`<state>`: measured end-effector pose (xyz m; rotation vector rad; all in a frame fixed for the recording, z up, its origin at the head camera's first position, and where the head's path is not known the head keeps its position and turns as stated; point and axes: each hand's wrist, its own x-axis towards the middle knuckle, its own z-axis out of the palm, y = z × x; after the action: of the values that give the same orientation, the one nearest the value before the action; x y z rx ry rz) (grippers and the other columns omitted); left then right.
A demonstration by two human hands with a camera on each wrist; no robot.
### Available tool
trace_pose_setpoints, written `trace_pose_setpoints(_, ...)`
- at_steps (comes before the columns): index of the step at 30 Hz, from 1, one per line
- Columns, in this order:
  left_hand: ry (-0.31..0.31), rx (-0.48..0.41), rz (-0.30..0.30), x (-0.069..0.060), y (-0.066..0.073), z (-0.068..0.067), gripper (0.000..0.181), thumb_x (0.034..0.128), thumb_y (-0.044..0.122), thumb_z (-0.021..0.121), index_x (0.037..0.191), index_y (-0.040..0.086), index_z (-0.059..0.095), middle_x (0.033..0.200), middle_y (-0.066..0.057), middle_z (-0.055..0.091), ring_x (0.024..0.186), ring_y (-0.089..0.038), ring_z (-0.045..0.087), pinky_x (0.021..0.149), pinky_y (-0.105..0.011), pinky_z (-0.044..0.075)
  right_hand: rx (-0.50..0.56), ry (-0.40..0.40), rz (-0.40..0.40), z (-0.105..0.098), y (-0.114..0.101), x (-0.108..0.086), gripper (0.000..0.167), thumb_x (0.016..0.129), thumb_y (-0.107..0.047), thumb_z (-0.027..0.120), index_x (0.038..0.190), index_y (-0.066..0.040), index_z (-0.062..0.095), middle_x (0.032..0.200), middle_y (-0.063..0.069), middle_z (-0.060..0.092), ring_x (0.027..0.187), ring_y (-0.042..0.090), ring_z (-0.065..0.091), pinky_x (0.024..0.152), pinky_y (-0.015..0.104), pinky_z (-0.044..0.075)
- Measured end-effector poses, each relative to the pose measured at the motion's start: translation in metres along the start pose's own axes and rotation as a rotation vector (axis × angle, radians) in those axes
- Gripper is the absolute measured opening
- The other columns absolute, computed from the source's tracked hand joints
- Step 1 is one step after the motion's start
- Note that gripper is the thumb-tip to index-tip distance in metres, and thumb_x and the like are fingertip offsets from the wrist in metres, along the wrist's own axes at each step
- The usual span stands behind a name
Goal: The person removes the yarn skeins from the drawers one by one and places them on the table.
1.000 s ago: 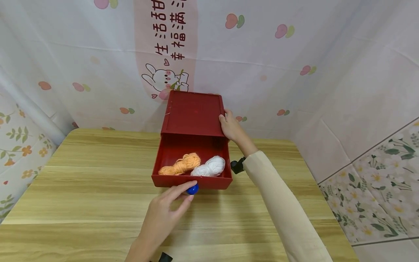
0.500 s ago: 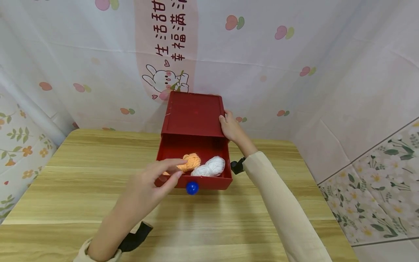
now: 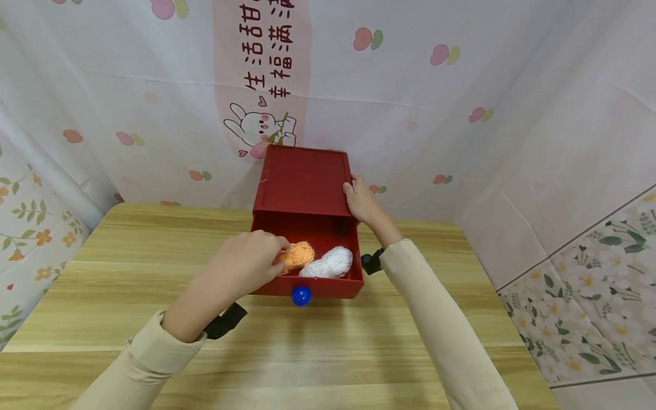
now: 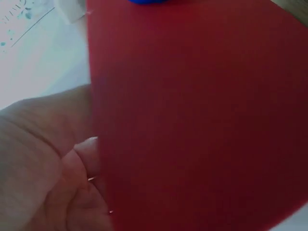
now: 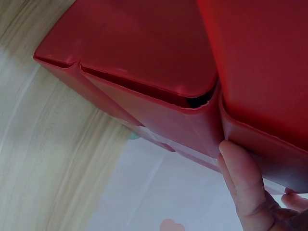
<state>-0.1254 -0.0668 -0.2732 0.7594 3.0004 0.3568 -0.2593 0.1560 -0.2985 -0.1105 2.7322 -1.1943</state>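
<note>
A red drawer (image 3: 333, 288) stands pulled out of its red case (image 3: 307, 179) in the head view, with a blue knob (image 3: 301, 295) on its front. Inside it lie a skein of orange yarn (image 3: 300, 254) and a skein of white yarn (image 3: 332, 262). My left hand (image 3: 243, 266) reaches over the drawer's left side, thumb and fingers bent round the orange skein, whose left part is hidden. The left wrist view shows mostly red plastic (image 4: 192, 120) covering the fingertips. My right hand (image 3: 363, 200) grips the case's right side, its thumb (image 5: 243, 178) against the red wall.
The case stands at the back of the wooden table (image 3: 154, 239), close to a printed curtain (image 3: 410, 131). A tiled wall (image 3: 605, 285) with flowers rises at the right. Black wrist cameras sit below both hands.
My left hand has let go of the blue knob, moved up and left, and come down into the drawer onto the orange yarn. The right hand keeps its place on the case.
</note>
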Motion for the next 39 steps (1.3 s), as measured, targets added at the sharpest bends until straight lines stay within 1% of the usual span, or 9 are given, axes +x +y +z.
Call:
trace_pose_setpoints(2, -0.024, -0.009, 0.011, 0.004, -0.002, 0.002, 0.03, 0.0814, 0.02, 0.071, 0.107, 0.006, 0.068, 0.091, -0.007, 0.069, 0.065, -0.014, 0.053, 0.05, -0.022, 0.042, 0.001, -0.001, 0.001, 0.0, 0.0, 0.0, 0.054, 0.102, -0.031, 0.024, 0.148, -0.008, 0.007, 0.137, 0.022, 0.039, 0.116, 0.034, 0.049, 0.085, 0.047, 0.049)
trace_pose_setpoints(5, -0.062, -0.049, 0.027, 0.009, -0.004, 0.003, 0.029, 0.0809, 0.02, 0.072, 0.105, 0.004, 0.069, 0.085, -0.005, 0.067, 0.064, -0.014, 0.051, 0.053, -0.022, 0.042, 0.004, -0.003, -0.002, 0.0, 0.0, 0.0, 0.054, 0.102, -0.031, 0.024, 0.149, -0.008, 0.006, 0.136, 0.023, 0.039, 0.115, 0.035, 0.05, 0.081, 0.047, 0.051)
trace_pose_setpoints(7, -0.092, -0.075, 0.04, 0.012, -0.006, 0.004, 0.024, 0.0805, 0.02, 0.072, 0.098, 0.004, 0.069, 0.073, -0.001, 0.061, 0.063, -0.013, 0.048, 0.055, -0.022, 0.039, 0.005, -0.001, -0.006, 0.0, 0.001, 0.0, 0.054, 0.102, -0.03, 0.024, 0.149, -0.008, 0.006, 0.136, 0.023, 0.04, 0.115, 0.035, 0.05, 0.081, 0.047, 0.051)
trace_pose_setpoints(10, -0.14, -0.116, 0.057, 0.017, -0.008, 0.004, 0.018, 0.0791, 0.021, 0.074, 0.087, 0.006, 0.067, 0.06, 0.003, 0.043, 0.059, -0.012, 0.041, 0.054, -0.022, 0.034, 0.003, 0.003, -0.01, 0.001, 0.001, 0.0, 0.054, 0.102, -0.031, 0.025, 0.148, -0.008, 0.007, 0.136, 0.023, 0.04, 0.115, 0.035, 0.05, 0.082, 0.047, 0.051)
trace_pose_setpoints(12, -0.165, -0.135, 0.061, 0.02, -0.009, 0.006, 0.018, 0.0781, 0.022, 0.075, 0.082, 0.007, 0.065, 0.058, 0.003, 0.034, 0.057, -0.012, 0.037, 0.052, -0.021, 0.03, 0.004, -0.003, -0.006, 0.001, 0.002, 0.001, 0.055, 0.102, -0.031, 0.024, 0.149, -0.008, 0.006, 0.136, 0.023, 0.039, 0.115, 0.035, 0.05, 0.081, 0.047, 0.051)
trace_pose_setpoints(15, -0.186, -0.141, 0.058, 0.024, -0.009, 0.008, 0.021, 0.077, 0.023, 0.076, 0.078, 0.007, 0.062, 0.058, 0.003, 0.031, 0.056, -0.011, 0.033, 0.051, -0.021, 0.026, 0.007, -0.011, 0.006, 0.0, 0.002, 0.001, 0.055, 0.102, -0.032, 0.023, 0.149, -0.008, 0.005, 0.136, 0.023, 0.04, 0.114, 0.035, 0.051, 0.079, 0.046, 0.051)
trace_pose_setpoints(22, -0.182, -0.137, 0.04, 0.03, -0.009, 0.014, 0.026, 0.0757, 0.023, 0.077, 0.074, 0.009, 0.056, 0.061, 0.003, 0.035, 0.057, -0.012, 0.037, 0.051, -0.023, 0.028, 0.009, -0.009, 0.017, 0.0, 0.002, 0.002, 0.055, 0.102, -0.034, 0.023, 0.149, -0.01, 0.006, 0.134, 0.023, 0.041, 0.112, 0.035, 0.053, 0.075, 0.044, 0.052)
trace_pose_setpoints(32, -0.147, -0.175, 0.026, 0.035, -0.014, 0.02, 0.021, 0.0773, 0.018, 0.074, 0.09, 0.006, 0.062, 0.066, 0.0, 0.048, 0.061, -0.014, 0.044, 0.051, -0.022, 0.033, 0.023, -0.005, 0.005, 0.001, 0.003, 0.002, 0.056, 0.102, -0.034, 0.024, 0.149, -0.009, 0.005, 0.137, 0.023, 0.039, 0.114, 0.035, 0.051, 0.082, 0.048, 0.05)
trace_pose_setpoints(39, -0.092, -0.248, 0.023, 0.035, -0.019, 0.014, 0.031, 0.0787, 0.017, 0.069, 0.105, 0.001, 0.062, 0.078, -0.003, 0.059, 0.066, -0.015, 0.049, 0.055, -0.023, 0.039, 0.02, -0.009, 0.0, 0.0, 0.004, 0.001, 0.057, 0.102, -0.034, 0.023, 0.149, -0.008, 0.004, 0.135, 0.023, 0.041, 0.113, 0.035, 0.052, 0.079, 0.046, 0.052)
